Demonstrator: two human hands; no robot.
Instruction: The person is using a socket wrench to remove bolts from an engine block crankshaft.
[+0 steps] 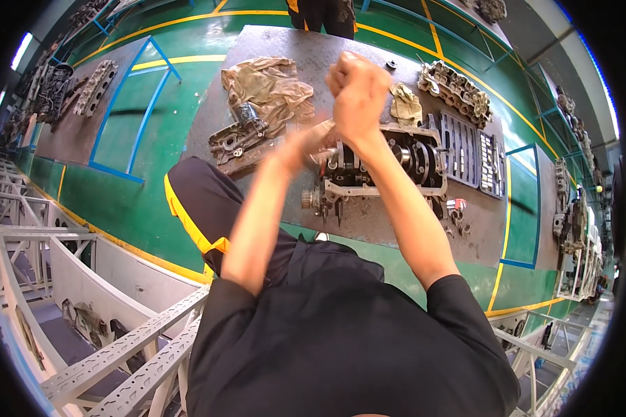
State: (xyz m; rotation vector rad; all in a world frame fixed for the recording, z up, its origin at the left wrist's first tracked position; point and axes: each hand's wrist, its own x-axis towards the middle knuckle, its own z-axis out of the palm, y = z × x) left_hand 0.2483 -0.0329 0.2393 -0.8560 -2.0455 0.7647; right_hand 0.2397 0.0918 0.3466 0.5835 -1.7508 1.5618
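- The right hand (358,94) was closed in a tight fist, raised above one engine block (389,163); whether anything sat inside the fist could not be told.
- The left hand (313,139) was blurred by motion just below the right wrist, near the block's front end; its grip could not be told.
- The engine block lay on one dark grey mat (292,48) on the green floor, open side up, with its crankshaft showing, directly in front of the person.
- One crumpled brown cloth (268,87) lay to the left of the block, and one smaller rag (405,105) lay behind the block, just right of the fist.
- One flat metal cover part (233,142) rested below the brown cloth, apart from the block.
- One cylinder head (455,89) lay at the mat's far right corner.
- One open socket set case (473,154) lay just right of the block, in two halves.
- A few small loose parts (458,215) lay near the block's right front corner.
- A second person's legs (323,17) stood at the mat's far edge.
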